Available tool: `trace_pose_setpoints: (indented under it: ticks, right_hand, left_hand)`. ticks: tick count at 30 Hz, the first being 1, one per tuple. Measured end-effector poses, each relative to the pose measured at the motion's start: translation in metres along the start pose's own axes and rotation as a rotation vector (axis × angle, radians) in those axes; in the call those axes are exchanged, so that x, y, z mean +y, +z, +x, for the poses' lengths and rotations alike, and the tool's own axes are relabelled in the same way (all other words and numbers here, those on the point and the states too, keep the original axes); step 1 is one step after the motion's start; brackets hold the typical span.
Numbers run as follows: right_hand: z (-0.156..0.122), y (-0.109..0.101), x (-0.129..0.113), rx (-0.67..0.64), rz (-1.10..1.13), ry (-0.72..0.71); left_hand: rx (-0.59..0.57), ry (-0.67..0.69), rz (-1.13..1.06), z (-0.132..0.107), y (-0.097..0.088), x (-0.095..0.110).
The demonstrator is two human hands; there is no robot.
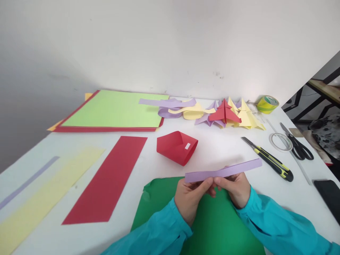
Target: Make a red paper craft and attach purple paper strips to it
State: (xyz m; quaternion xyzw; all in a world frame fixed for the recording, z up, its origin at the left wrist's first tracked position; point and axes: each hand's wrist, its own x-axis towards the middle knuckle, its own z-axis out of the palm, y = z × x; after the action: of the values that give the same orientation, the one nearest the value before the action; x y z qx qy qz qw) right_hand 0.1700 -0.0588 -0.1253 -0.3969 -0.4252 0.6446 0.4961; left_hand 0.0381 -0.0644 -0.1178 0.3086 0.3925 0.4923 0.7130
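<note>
Both hands pinch one purple paper strip (239, 170) near its middle, thumbs side by side on its lower edge. My left hand (189, 198) grips it just left of centre, and my right hand (236, 187) just right of centre. The strip runs sideways, its right end tilted up; the fingers behind it are partly hidden. Beneath the hands lies a green sheet (212, 226). Just beyond the strip stands a rolled red paper piece (172, 147) with a small white patch (187, 146) on its side.
To the left lie a red paper strip (106, 180), a yellow strip (53, 193) and a thin purple strip (29, 182). Behind are green sheets (114, 109) and folded paper planes (225, 113). A box cutter (268, 159), scissors (299, 145), tape rolls (267, 103) and a phone (328, 196) sit right.
</note>
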Motion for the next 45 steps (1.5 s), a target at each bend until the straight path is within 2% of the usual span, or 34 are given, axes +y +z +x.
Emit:
trace_pose_setpoints:
  ticks: [5, 9, 18, 23, 29, 35, 41, 45]
  right_hand:
    - [0.001, 0.0, 0.004, 0.071, 0.01, -0.031]
    - [0.001, -0.002, 0.009, 0.136, 0.023, 0.001]
    - [0.001, -0.003, 0.01, 0.221, -0.005, 0.028]
    - [0.001, -0.004, 0.009, 0.201, -0.013, 0.029]
    - [-0.002, -0.004, 0.009, 0.123, -0.072, 0.035]
    - [-0.003, -0.005, 0.009, 0.094, -0.085, 0.033]
    - [-0.004, -0.005, 0.01, 0.128, -0.143, 0.024]
    - [-0.005, -0.004, 0.009, 0.14, -0.16, 0.005]
  left_hand:
    - [0.05, -0.007, 0.0, 0.001, 0.002, -0.001]
    - [0.09, -0.022, -0.002, 0.001, 0.004, -0.001]
    - [0.097, -0.047, -0.056, 0.002, 0.0, 0.002]
    - [0.088, -0.024, -0.062, 0.004, -0.003, -0.002]
    - [0.015, 0.071, 0.153, 0.003, 0.0, -0.001]
    - [-0.028, 0.019, 0.205, 0.004, -0.003, 0.0]
    - [0.076, -0.021, 0.072, 0.004, 0.003, 0.004]
    - [0.088, -0.018, 0.025, 0.004, 0.007, 0.007]
